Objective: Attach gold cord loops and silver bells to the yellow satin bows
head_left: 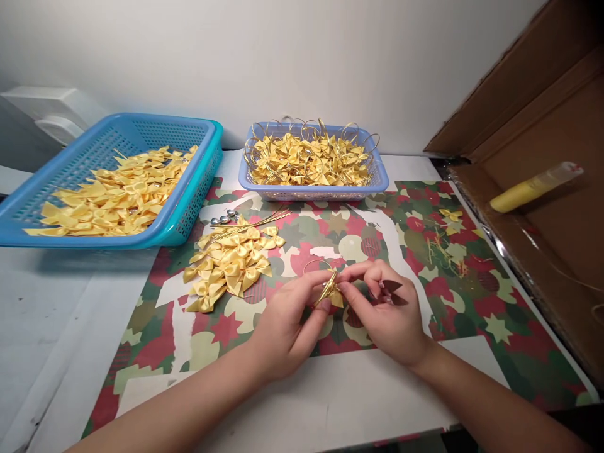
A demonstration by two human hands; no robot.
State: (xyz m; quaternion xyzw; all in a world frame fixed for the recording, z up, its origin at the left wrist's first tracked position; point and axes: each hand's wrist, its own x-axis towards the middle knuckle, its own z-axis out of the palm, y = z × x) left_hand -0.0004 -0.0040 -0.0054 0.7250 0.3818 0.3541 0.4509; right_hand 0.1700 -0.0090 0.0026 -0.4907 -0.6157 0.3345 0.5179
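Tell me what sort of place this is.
Probably a craft piecework bench: a blue basket of plain yellow bows, a lilac basket of bows with gold loops, a loose pile on the patterned mat.

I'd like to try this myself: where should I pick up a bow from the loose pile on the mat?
Probably an edge bow, pinched at its narrow middle from above: it lies flat on the mat, and its wide loops overlap neighbours.

Table (pixel 47 314) — mat (pixel 472 302), blue basket (pixel 214 135), lilac basket (pixel 311 192)
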